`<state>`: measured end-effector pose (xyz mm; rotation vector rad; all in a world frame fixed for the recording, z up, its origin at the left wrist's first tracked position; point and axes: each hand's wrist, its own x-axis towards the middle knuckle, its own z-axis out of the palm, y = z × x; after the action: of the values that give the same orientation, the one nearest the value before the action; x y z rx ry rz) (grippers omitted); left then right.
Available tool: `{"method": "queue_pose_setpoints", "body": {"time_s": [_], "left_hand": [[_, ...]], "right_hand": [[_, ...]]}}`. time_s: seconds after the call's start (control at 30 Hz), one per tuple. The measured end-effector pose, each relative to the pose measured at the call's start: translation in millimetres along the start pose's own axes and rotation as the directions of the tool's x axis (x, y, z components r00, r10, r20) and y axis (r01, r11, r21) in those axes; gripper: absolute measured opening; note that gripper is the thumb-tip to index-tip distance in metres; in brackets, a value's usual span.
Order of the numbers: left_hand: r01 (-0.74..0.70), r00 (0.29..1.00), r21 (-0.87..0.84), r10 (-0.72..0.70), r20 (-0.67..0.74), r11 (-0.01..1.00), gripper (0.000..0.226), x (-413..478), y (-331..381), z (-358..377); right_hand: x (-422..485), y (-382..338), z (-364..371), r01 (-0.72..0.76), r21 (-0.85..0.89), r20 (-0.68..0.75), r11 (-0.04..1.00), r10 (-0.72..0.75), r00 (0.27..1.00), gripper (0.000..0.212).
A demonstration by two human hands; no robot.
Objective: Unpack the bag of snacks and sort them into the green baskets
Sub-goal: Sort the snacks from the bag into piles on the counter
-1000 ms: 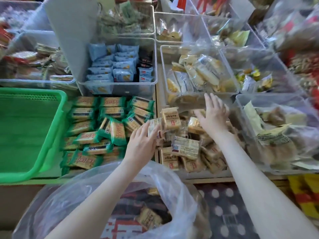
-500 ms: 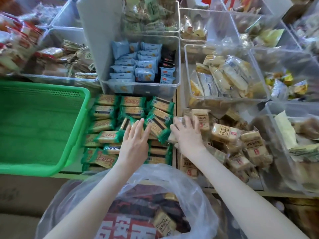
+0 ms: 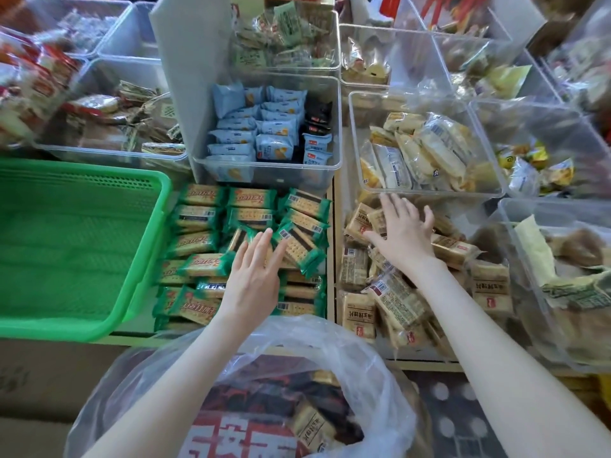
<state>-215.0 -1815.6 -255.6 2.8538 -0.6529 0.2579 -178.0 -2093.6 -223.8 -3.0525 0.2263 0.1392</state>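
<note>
My left hand (image 3: 254, 279), fingers straight and released, lies over green cracker packs (image 3: 201, 241) just right of the green basket (image 3: 66, 328); further right, my right hand (image 3: 405, 236) spreads empty fingers on tan snack packs (image 3: 489, 289).

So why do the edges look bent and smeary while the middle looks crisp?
Head view: the wide-angle lens bows straight lines, like the rim of the green basket. The head view's corners smear, as with the red packets top left. Its centre is crisp, with barcodes showing on the green-wrapped crackers. Soft light sheens on the clear tub at right and the plastic bag, with no hard shadows.
</note>
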Motion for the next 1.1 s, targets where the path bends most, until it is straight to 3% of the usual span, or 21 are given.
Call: {"method": "queue_pose_setpoints", "body": {"time_s": [0.13,0.27,0.43,0.53,0.6,0.67,0.87,1.0,1.1], "left_hand": [[-0.032,0.999,-0.052,0.033,0.013,0.998,0.065,-9.7,3.3,-2.4],[-0.093,0.995,-0.081,0.095,0.020,0.992,0.040,-43.4,0.4,-9.0],[-0.187,0.979,-0.084,0.192,0.069,0.979,0.046,-125.4,-12.3,-3.1],[-0.211,0.967,-0.051,0.216,0.139,0.976,0.050,-168.6,-20.2,7.4],[-0.218,0.961,-0.043,0.222,0.165,0.975,0.052,-189.2,-23.4,11.2],[-0.221,0.957,-0.048,0.226,0.180,0.974,0.055,-204.0,-24.0,13.0],[-0.216,0.951,-0.035,0.218,0.220,0.976,0.071,-223.4,-29.7,8.3],[-0.205,0.952,-0.023,0.205,0.228,0.978,0.072,-216.3,-30.1,1.7],[-0.184,0.960,-0.052,0.191,0.206,0.982,0.075,-200.9,-22.1,-5.3]], "right_hand": [[-59.1,-24.2,-6.4,0.141,0.095,-0.114,0.985,-0.130,0.985,0.061],[-133.1,-59.1,7.7,0.296,0.185,-0.315,0.937,-0.228,0.921,0.050],[-237.3,-104.3,68.8,0.462,0.085,-0.287,0.883,-0.422,0.860,0.039],[-274.3,-114.7,101.8,0.291,-0.035,0.082,0.956,-0.288,0.954,0.055],[-286.2,-113.3,114.7,0.158,-0.124,0.322,0.980,-0.111,0.940,0.062],[-295.4,-110.2,129.9,0.124,-0.173,0.421,0.977,-0.040,0.906,0.071],[-303.5,-115.7,145.4,0.203,-0.226,0.308,0.953,-0.127,0.943,0.059],[-298.6,-120.5,130.3,0.200,-0.072,0.152,0.977,-0.187,0.971,0.065],[-286.5,-117.8,94.3,0.088,0.120,0.057,0.989,-0.095,0.994,0.063]]}}
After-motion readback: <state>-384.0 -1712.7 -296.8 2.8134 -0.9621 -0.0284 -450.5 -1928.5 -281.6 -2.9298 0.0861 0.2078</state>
